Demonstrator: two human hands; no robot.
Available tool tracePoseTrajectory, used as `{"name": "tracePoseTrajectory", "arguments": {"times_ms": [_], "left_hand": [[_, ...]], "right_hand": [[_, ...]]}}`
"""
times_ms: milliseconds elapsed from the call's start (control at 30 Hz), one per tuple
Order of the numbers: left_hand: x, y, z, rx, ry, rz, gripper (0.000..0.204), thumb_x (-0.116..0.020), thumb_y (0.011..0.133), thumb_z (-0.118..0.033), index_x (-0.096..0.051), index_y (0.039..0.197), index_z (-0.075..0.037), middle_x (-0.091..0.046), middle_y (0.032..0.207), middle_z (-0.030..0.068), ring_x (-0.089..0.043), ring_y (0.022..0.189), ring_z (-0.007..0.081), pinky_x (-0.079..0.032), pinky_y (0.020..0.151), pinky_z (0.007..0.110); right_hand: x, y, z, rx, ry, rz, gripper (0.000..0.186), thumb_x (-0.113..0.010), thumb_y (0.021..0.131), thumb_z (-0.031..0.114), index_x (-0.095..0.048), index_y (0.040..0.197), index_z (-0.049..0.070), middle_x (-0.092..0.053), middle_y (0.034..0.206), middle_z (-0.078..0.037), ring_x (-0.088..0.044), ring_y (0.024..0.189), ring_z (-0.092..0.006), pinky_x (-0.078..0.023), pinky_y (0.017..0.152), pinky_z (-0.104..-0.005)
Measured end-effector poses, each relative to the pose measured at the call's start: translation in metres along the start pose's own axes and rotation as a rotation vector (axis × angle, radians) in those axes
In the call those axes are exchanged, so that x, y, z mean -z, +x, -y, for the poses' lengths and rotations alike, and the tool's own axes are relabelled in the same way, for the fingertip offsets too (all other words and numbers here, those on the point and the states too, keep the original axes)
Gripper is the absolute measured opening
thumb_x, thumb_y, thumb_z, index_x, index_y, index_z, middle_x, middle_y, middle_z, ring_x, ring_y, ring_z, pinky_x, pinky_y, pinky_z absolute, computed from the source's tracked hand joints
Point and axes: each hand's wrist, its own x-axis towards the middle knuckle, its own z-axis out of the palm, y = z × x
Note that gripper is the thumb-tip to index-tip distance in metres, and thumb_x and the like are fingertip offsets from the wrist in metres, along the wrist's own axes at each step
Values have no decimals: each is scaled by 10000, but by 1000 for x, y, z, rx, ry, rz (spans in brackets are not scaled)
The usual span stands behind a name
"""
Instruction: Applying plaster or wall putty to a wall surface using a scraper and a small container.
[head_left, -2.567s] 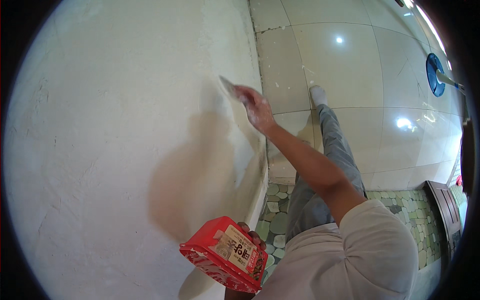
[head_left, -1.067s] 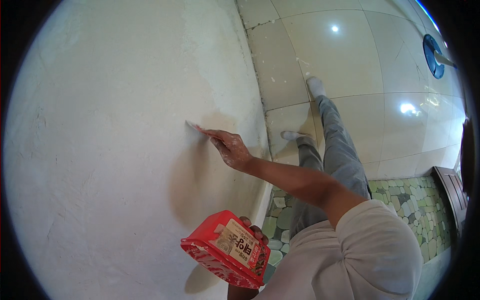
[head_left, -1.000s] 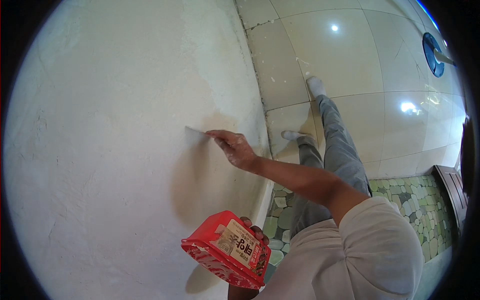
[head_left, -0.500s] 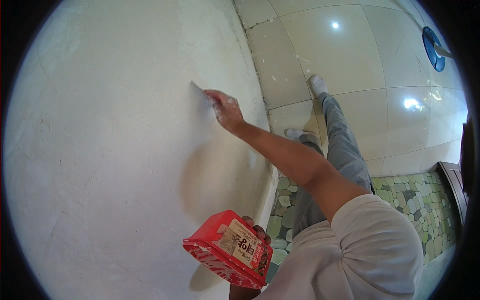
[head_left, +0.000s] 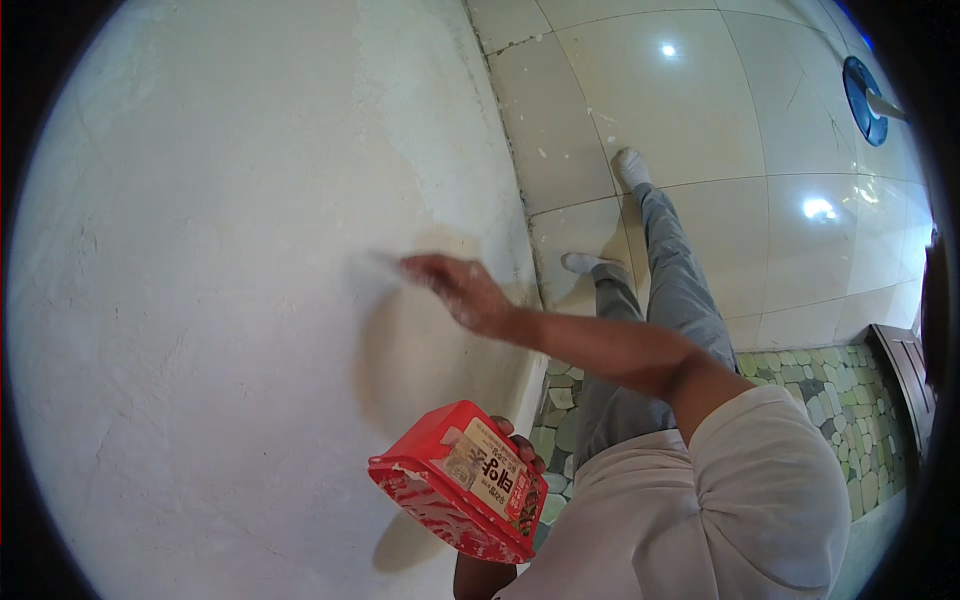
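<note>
My left hand (head_left: pixel 520 445) grips a red plastic tub (head_left: pixel 425 440) from its far side, with most of its fingers hidden behind the tub. The tub is tilted, and white paste coats its inside and rim. A pale label covers one of its walls. My right hand (head_left: pixel 465 290), smudged with white, is closed round a thin, flat scraper (head_left: pixel 372 262). Motion blurs the scraper, whose blade is at or very close to the off-white wall (head_left: pixel 220 300); whether it touches cannot be made out. Above the hand, a slightly darker patch shows on the wall.
Beige floor tiles (head_left: pixel 680 110) meet the wall along a dirty, paste-flecked edge. My feet in white socks (head_left: pixel 632 168) stand near it. Greenish pebble-pattern flooring (head_left: pixel 820 400) lies to the right, beside a dark wooden piece (head_left: pixel 905 375). A blue round object with a pale pole (head_left: pixel 865 100) stands far right.
My right hand has swept down the picture along the wall with the scraper, closer to the tub. The tub in my left hand has shifted up slightly.
</note>
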Motion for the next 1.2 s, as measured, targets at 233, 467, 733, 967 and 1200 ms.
{"name": "tracePoseTrajectory", "arguments": {"times_ms": [233,467,733,967,1200], "left_hand": [[26,-16,-3,17,-99,-21,754,-699,831,-319,-312,1354,64,-487,1207,332,-482,1170,478,-491,945,517],[16,-17,10,-38,-80,-30,742,-693,832,-338,-332,1343,60,-504,1190,329,-505,1149,468,-499,933,515],[19,-22,5,-37,-27,-39,736,-698,831,-328,-337,1338,65,-509,1190,332,-517,1138,467,-505,922,512],[20,-24,1,-38,25,-55,731,-701,830,-320,-342,1335,69,-514,1190,334,-528,1128,467,-510,913,509],[25,-25,1,-30,52,-66,726,-705,830,-311,-347,1331,73,-519,1190,336,-539,1119,466,-515,904,506]], "right_hand": [[20,96,-12,176,-350,-194,281,-499,925,2,-568,1197,-6,-642,1136,-132,-603,1025,-168,-463,903,-278],[-49,36,23,368,-243,-117,305,-494,910,-52,-564,1196,29,-620,1171,-130,-626,1008,-233,-491,896,-316],[-36,-47,41,98,-260,274,279,-515,929,7,-567,1199,55,-628,1105,-131,-631,970,-237,-513,807,-343],[44,38,-35,-54,-511,-272,316,-487,899,-44,-560,1203,4,-644,1126,-156,-612,1040,-187,-458,918,-289],[35,44,-64,-23,-385,-169,265,-505,965,91,-569,1214,24,-641,1075,-71,-571,962,-135,-445,901,-261]]}}
